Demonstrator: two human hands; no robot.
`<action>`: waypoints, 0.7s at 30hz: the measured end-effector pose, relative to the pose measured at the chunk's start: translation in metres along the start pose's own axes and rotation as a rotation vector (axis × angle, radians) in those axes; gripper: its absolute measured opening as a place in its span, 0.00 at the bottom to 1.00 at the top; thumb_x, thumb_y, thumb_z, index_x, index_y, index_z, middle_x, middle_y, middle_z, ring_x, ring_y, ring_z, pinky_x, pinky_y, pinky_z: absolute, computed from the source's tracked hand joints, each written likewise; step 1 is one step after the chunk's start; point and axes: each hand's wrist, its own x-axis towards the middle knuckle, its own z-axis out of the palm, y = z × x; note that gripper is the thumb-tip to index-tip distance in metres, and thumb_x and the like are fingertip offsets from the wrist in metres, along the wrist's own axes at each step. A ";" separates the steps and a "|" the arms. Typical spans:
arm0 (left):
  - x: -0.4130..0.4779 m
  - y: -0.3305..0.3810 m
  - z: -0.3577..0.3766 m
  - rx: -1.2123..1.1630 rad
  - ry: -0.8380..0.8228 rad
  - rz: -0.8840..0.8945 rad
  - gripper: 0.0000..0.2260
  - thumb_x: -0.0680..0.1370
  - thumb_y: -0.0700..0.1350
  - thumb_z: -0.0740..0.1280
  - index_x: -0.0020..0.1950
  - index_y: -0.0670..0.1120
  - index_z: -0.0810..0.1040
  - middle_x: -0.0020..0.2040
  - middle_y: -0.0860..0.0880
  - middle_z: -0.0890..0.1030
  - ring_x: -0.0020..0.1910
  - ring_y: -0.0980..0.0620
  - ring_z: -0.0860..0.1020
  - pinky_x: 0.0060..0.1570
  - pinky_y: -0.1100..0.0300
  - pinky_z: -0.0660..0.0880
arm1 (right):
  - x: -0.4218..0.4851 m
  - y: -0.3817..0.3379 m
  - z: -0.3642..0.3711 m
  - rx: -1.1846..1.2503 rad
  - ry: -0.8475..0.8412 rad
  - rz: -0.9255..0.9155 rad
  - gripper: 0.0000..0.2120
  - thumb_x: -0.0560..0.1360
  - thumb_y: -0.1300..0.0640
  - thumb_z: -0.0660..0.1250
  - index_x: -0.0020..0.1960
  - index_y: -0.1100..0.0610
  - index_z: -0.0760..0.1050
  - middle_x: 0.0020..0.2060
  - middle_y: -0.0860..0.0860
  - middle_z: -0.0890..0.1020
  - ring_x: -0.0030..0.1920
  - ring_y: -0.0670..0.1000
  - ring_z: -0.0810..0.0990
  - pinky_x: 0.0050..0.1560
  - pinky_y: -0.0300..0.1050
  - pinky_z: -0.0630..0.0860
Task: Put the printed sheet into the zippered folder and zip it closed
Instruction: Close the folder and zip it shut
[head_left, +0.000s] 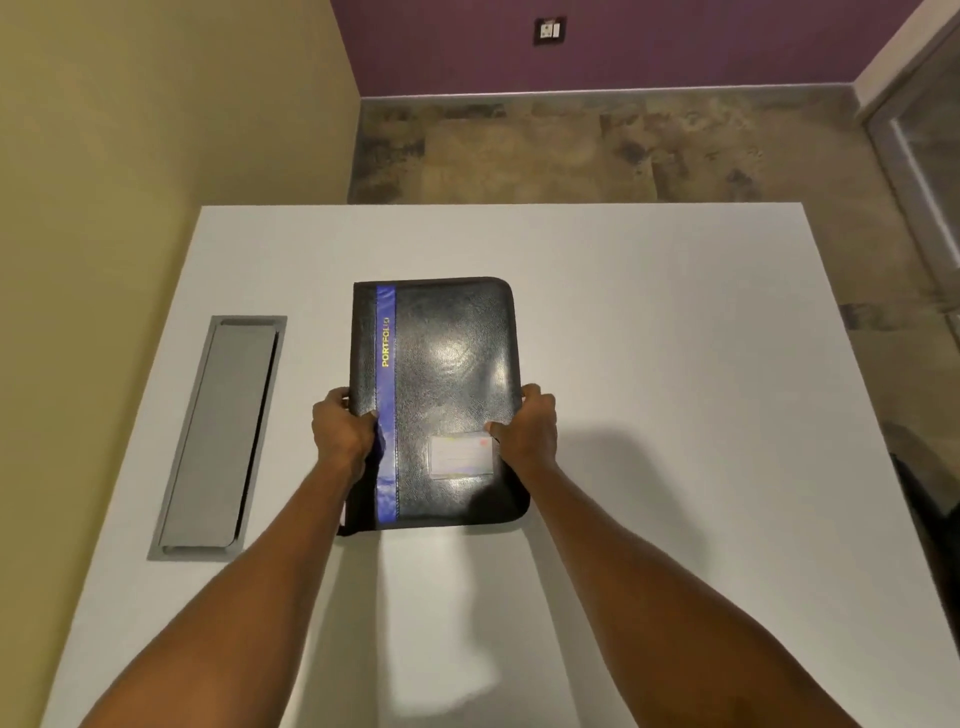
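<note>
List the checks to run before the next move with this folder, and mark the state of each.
1. Left hand grips the folder on its spine side: ok.
2. Right hand grips the opposite side: ok.
3. Folder closed, front cover up: ok.
4. Zip fully shut: cannot tell.
5. Printed sheet located: cannot tell; none in view.
6. Folder resting on the table: cannot tell.

The word PORTFOLIO runs sideways in yellow capitals along the blue stripe near the left edge of the black zippered folder, mid-frame. The pale card in the cover's lower right pocket is too blurred to read
</note>
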 end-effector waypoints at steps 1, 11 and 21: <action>0.012 0.003 -0.004 0.009 0.005 0.008 0.22 0.75 0.34 0.76 0.69 0.40 0.78 0.60 0.38 0.84 0.53 0.43 0.83 0.60 0.45 0.81 | 0.006 -0.009 0.007 -0.002 0.004 -0.002 0.26 0.70 0.56 0.80 0.63 0.57 0.71 0.57 0.56 0.74 0.58 0.60 0.79 0.61 0.58 0.78; 0.086 0.008 -0.025 0.041 -0.039 -0.024 0.20 0.79 0.35 0.73 0.71 0.40 0.76 0.64 0.39 0.83 0.58 0.41 0.82 0.63 0.47 0.79 | 0.050 -0.062 0.056 -0.053 -0.010 0.034 0.27 0.71 0.56 0.80 0.64 0.57 0.70 0.60 0.57 0.74 0.63 0.61 0.77 0.65 0.60 0.77; 0.075 0.000 -0.031 0.223 -0.030 0.058 0.11 0.79 0.38 0.69 0.60 0.36 0.79 0.55 0.36 0.84 0.51 0.38 0.82 0.55 0.47 0.81 | 0.041 -0.056 0.067 -0.153 -0.075 -0.001 0.28 0.75 0.49 0.76 0.67 0.60 0.67 0.64 0.58 0.73 0.67 0.60 0.73 0.66 0.57 0.74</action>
